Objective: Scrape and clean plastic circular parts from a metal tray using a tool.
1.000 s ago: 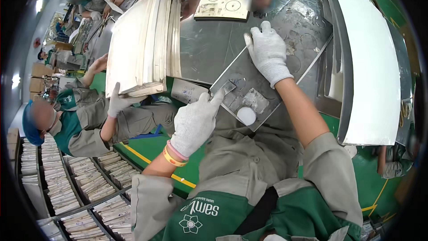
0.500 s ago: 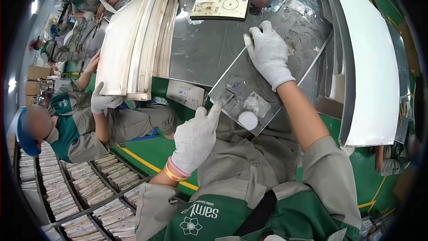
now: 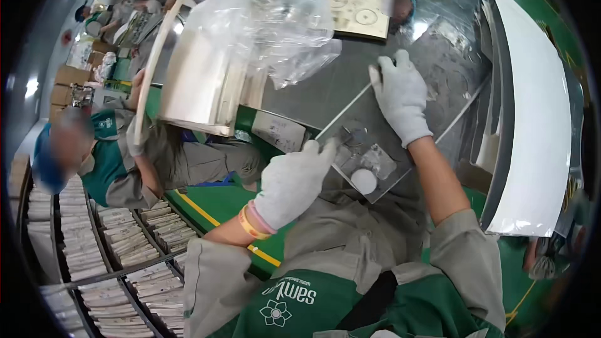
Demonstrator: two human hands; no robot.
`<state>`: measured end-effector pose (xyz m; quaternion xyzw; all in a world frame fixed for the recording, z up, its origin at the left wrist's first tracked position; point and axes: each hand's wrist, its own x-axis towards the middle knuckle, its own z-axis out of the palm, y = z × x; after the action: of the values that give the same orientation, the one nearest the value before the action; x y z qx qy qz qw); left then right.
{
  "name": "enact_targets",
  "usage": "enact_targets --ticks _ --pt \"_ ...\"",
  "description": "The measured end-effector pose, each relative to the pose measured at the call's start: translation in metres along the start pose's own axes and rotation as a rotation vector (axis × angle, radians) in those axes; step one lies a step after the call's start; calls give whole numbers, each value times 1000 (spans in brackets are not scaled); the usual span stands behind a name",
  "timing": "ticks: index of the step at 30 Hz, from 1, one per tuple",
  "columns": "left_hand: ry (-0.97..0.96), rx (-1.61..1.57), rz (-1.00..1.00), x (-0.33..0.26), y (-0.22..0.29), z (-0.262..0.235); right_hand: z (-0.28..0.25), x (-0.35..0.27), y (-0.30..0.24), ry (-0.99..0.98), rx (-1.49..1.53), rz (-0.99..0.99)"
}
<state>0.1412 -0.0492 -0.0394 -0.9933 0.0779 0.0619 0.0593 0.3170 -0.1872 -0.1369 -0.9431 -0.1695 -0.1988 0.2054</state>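
Near the table's (image 3: 294,100) front edge, the plate (image 3: 374,117) lies aslant, bearing a disc (image 3: 364,181) and a packet (image 3: 379,160). The right hand (image 3: 402,97), thumb spread from its fingers, rests at the far end; the left hand (image 3: 294,181) is at the left corner, though I cannot tell whether it pinches anything. Steady right-hand pressure and light left fingertips would probably serve best. Unlike half a second ago, a clear bag (image 3: 282,19) partly hides the stack (image 3: 200,84), and a co-worker (image 3: 103,150) holds a panel (image 3: 153,69) apart from it.

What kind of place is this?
Probably a factory workshop: a co-worker's green-and-grey uniform matches this person's, thin pale pieces stand packed in rows, and there's a grey worktable.
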Motion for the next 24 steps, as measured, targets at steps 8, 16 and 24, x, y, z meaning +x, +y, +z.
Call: enact_targets --ticks 8,16,24 --pt "192 -153 -25 -25 -8 42 -3 -3 3 -56 138 101" --pt "250 -375 -126 -40 -5 33 1 -1 4 -58 139 111" --pt "57 -49 -73 -33 8 28 -1 1 2 -49 148 114"
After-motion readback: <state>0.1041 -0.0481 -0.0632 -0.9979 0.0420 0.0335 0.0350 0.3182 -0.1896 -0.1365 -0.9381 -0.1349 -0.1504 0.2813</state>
